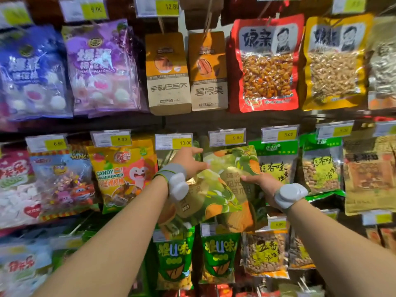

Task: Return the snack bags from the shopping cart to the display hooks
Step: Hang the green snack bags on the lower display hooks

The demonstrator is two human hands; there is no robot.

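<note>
Both hands are up at the middle row of a hanging snack display. The right hand (258, 181) pinches the right edge of a green snack bag (233, 185), thumb on the front, fingers closed behind it. The bag is glossy, printed with green and orange fruit and leaves, with a gold-brown panel carrying dark Chinese characters. It hangs tilted, its top edge raised just under the yellow price tag marked 9.90 (227, 137). A second bag of the same design (192, 202) sits just to its left, partly overlapped by it.

The left hand (189, 160) reaches to the upper left corner of the bags below the 13.00 tag (174, 142), fingers spread and pressing flat; whether it actually grips anything is hard to tell, as its fingertips are hidden. Each wrist wears a grey band with a white device. To the left hangs a Candy Hamburger bag (122, 174).
</note>
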